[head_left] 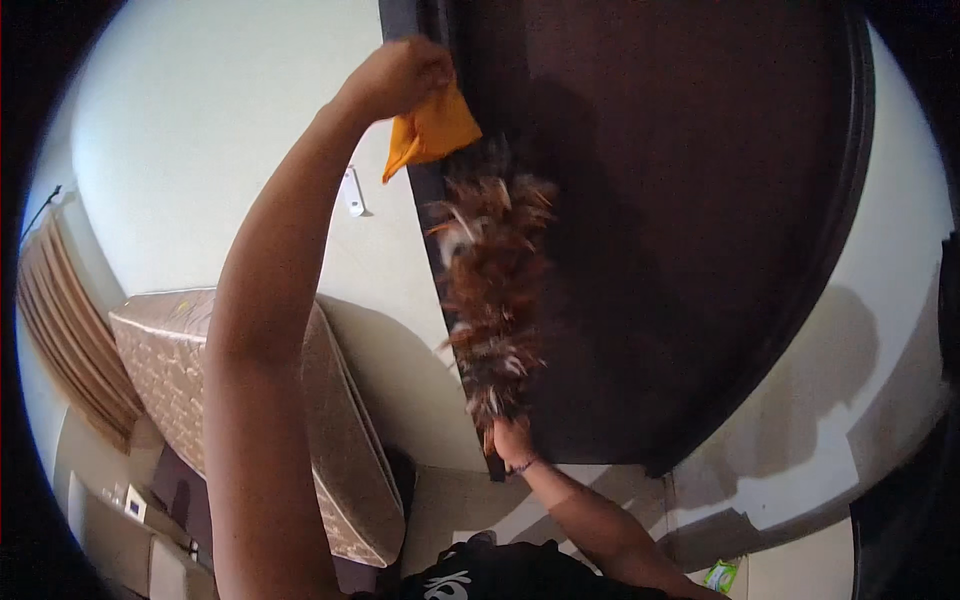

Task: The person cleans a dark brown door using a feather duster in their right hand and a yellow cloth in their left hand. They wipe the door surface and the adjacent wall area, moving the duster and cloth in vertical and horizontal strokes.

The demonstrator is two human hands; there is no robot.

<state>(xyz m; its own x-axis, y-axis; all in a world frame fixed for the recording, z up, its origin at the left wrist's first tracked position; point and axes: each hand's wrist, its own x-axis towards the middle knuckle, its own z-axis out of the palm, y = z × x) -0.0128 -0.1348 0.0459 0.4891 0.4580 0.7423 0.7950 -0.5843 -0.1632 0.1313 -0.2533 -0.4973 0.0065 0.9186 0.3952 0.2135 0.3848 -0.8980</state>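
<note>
Raised high, my left hand [405,75] grips a folded orange-yellow cloth [439,127] by its upper edge, beside the dark door frame [421,196]. Lower down, my right hand [514,441] is closed around the bottom end of a brown feather duster [491,285]; its handle is hidden by the fingers and feathers. The duster stands nearly upright in front of the frame and the left side of a dark brown door [697,187]. Its feathers look blurred, and whether they touch the surface I cannot tell. A dark bracelet circles my right wrist.
To the left a patterned mattress [161,367] is propped on its side by the pale wall [225,112]. A white wall plate [353,193] is fixed near the frame. Brown curtains [75,330] hang at far left. A green packet [721,576] lies at lower right.
</note>
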